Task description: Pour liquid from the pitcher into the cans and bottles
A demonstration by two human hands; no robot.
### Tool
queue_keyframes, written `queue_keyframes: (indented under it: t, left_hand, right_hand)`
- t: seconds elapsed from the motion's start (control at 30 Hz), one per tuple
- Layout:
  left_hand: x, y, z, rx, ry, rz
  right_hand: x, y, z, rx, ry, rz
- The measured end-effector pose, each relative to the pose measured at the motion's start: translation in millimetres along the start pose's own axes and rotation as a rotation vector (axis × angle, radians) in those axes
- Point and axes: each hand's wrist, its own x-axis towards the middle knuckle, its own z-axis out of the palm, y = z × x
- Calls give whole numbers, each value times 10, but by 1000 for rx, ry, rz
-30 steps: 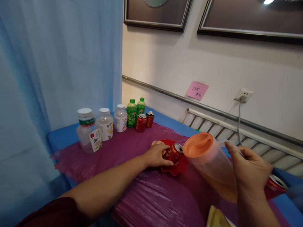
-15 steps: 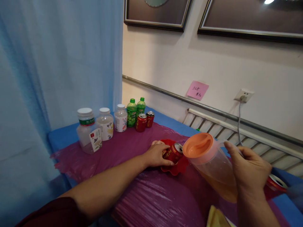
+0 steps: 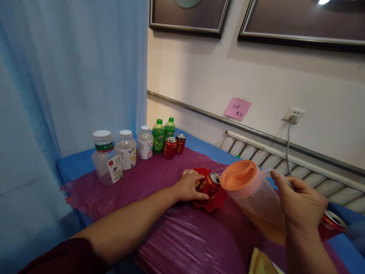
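Note:
My left hand [image 3: 191, 185] is wrapped round a red drink can [image 3: 209, 185], which leans to the right above a red scalloped dish [image 3: 211, 204]. By its handle, my right hand [image 3: 302, 201] grips a clear plastic pitcher [image 3: 256, 201] with an orange lid. The pitcher tilts left, its spout side close to the can's top. Brownish liquid lies in the lower part of the pitcher. I cannot make out any stream between pitcher and can.
Clear jars [image 3: 127, 149] with white lids, green bottles [image 3: 158, 137] and red cans [image 3: 170, 148] stand along the back left. Another red can [image 3: 332, 224] is at the right, a yellow cloth [image 3: 262, 262] at the front. Purple plastic sheet [image 3: 182, 236] covers the table; a radiator [image 3: 256, 156] runs behind.

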Motion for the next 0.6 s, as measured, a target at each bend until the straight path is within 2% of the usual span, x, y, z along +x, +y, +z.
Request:
queue_keyframes:
  t: [0.6]
  left_hand:
    - [-1, 14, -18, 4, 2, 0]
  right_hand:
    - [4, 9, 1, -30, 1, -34]
